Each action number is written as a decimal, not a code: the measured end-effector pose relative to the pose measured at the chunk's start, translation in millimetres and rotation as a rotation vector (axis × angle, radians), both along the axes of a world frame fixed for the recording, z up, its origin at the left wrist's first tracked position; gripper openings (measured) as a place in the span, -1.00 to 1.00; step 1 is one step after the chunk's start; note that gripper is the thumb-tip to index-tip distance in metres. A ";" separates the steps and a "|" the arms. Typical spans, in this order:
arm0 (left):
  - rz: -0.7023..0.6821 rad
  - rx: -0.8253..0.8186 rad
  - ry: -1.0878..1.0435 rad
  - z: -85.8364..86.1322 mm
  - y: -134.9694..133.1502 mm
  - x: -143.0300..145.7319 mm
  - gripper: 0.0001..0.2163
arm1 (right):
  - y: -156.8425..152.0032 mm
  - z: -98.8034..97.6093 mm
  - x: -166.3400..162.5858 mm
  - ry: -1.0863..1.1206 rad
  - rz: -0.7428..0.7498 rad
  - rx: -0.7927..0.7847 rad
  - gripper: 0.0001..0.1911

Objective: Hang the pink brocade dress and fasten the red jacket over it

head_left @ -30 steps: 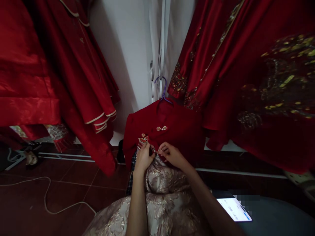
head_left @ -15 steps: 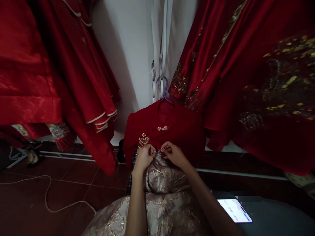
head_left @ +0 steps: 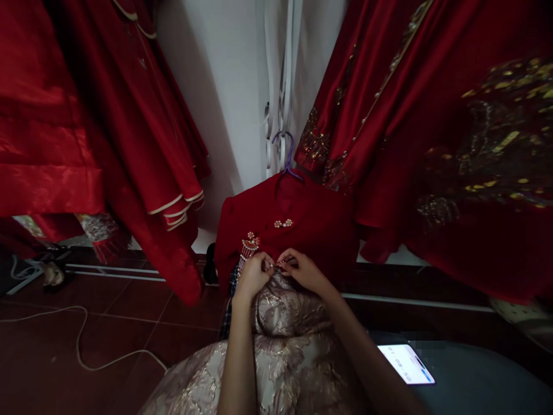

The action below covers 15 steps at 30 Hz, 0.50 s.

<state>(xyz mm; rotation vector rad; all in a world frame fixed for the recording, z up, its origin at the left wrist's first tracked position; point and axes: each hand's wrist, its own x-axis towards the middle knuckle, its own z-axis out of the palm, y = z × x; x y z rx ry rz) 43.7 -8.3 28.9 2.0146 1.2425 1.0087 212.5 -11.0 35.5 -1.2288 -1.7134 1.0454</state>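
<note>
A red jacket (head_left: 319, 230) hangs by its collar from a purple hanger (head_left: 288, 158), its lower front resting near my lap. Both my hands are at its front opening, with fingertips almost meeting. My left hand (head_left: 254, 275) is closed in a pinch on one side of a small beaded clasp (head_left: 277, 265). From the other side my right hand (head_left: 303, 271) pinches the same clasp; the fingers hide most of it. Above them sits a gold flower clasp with pearls (head_left: 283, 223). Beside my left hand, a tasselled beaded ornament (head_left: 249, 245) hangs on the jacket.
Red garments (head_left: 142, 144) hang on the left, and sequined red ones (head_left: 496, 144) on the right. Patterned shiny fabric (head_left: 285, 369) covers my lap. A lit phone (head_left: 406, 364) lies on a dark seat (head_left: 475, 374) at right. A pale cable (head_left: 82, 340) crosses the tiled floor.
My fingertips have drawn slightly closer together at the clasp. The view has shifted a little, so most things appear slightly further left and higher.
</note>
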 end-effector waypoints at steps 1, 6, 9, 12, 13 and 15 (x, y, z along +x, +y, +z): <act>0.005 -0.025 -0.017 -0.4 0.3 -0.2 -0.86 | 0.4 0.1 0.1 -0.026 0.002 0.024 -0.88; 0.036 -0.178 -0.109 -1.7 1.0 -0.4 -0.87 | 1.1 -1.8 -5.4 -0.128 -0.018 0.112 -0.90; 0.040 -0.238 -0.195 -3.5 2.1 0.0 -0.88 | -0.3 -1.9 -9.6 -0.167 -0.059 0.137 -0.91; 0.036 -0.283 -0.273 -5.4 3.1 -0.1 -0.87 | -2.4 0.3 -11.3 -0.166 -0.055 0.122 -0.89; 0.033 -0.297 -0.285 -5.5 3.2 -0.3 -0.87 | -3.0 1.1 -11.4 -0.161 -0.056 0.109 -0.88; 0.032 -0.313 -0.289 -4.6 2.8 -0.7 -0.87 | -3.6 2.2 -11.6 -0.155 -0.068 0.089 -0.87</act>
